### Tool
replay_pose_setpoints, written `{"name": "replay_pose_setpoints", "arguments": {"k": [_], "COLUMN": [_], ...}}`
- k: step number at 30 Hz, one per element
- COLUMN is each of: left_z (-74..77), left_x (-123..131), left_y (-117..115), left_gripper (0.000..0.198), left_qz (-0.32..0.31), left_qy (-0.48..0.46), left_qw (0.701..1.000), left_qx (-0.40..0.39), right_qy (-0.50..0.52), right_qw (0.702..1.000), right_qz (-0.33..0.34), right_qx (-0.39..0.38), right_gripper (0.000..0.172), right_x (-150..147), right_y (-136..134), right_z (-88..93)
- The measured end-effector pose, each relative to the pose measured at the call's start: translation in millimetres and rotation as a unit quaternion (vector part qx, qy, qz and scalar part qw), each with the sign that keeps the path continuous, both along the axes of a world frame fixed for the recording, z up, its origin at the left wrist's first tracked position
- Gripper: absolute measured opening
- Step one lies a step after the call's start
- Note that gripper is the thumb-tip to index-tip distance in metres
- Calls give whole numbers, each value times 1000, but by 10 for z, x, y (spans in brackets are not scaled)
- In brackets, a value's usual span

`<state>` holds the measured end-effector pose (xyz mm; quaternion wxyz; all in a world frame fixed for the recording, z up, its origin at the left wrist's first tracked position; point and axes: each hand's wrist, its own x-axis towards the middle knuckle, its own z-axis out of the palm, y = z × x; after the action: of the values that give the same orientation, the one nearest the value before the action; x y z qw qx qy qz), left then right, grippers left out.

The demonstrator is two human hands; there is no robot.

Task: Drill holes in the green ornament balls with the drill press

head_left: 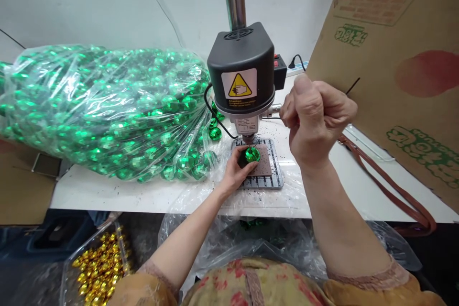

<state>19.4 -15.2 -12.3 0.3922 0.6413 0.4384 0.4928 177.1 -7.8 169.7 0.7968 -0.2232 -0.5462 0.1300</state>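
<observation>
Pinched between the thumb and fingers of my left hand (236, 168) is a shiny green faceted ball (253, 154). It rests on a brown square board (264, 165) on the slotted metal base (276, 181), directly below the chuck of a black bench drill press (240, 57). My right hand (311, 114) is raised and closed in a fist at the right side of the machine, where a silver shaft (274, 110) meets the fingers. The fist wraps the drill press lever, whose grip is hidden inside it. The drill bit is too small to make out.
A big clear bag of green balls (107, 110) fills the left of the white table (125, 193). Loose green balls (215, 133) lie behind the base. Cardboard (387, 71) and a brown strap (387, 181) stand right. Below left, a clear bin (64, 272) holds gold balls.
</observation>
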Motion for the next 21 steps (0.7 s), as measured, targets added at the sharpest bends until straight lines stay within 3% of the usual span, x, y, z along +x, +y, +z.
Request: {"name": "replay_pose_setpoints", "arguments": {"k": [5,15,21], "left_z": [-10,-24,2], "left_x": [1,-11,5], "left_y": [-1,-5,-15], "left_gripper": [54,53,52], "left_qz": [9,4,-1], "left_qy": [10,19,3], "left_qw": [1000,1000,1000], "left_qx": [7,15,15], "right_qy": [-3,55,42], "right_qw": [999,996,997], "right_qz": [-33,8,-9], "right_qx": [6,67,70], "right_gripper": [49,40,44], "right_x": [-15,-69,-62], "right_y": [-40,-48,-27], "right_z": [-105,-238,-303]}}
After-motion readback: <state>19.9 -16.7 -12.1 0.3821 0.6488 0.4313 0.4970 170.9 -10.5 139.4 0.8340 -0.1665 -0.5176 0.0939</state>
